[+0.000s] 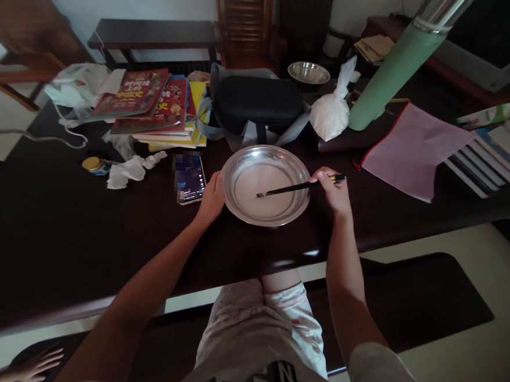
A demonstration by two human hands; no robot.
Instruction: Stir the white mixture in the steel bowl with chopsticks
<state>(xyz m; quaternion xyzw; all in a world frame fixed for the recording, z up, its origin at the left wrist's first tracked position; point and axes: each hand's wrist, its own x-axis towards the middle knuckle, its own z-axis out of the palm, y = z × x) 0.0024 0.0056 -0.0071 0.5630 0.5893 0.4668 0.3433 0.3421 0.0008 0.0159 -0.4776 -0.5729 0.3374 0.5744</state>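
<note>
A round metal basin [236, 207] with a pale, milky layer inside sits on the dark table in front of me. My left hand [211, 199] grips its left rim. My right hand [332, 189] holds dark chopsticks [288, 189] at the basin's right rim, their tips resting in the pale contents near the middle.
A phone [189, 179] lies just left of the basin. Behind are a black case [256, 102], stacked books [156, 105], a tied white bag [330, 112], a small metal bowl [308, 72], a green flask [394, 67] and a pink folder [410, 146]. Crumpled tissue [129, 169] lies at left. Another person's hand [35, 365] shows at bottom left.
</note>
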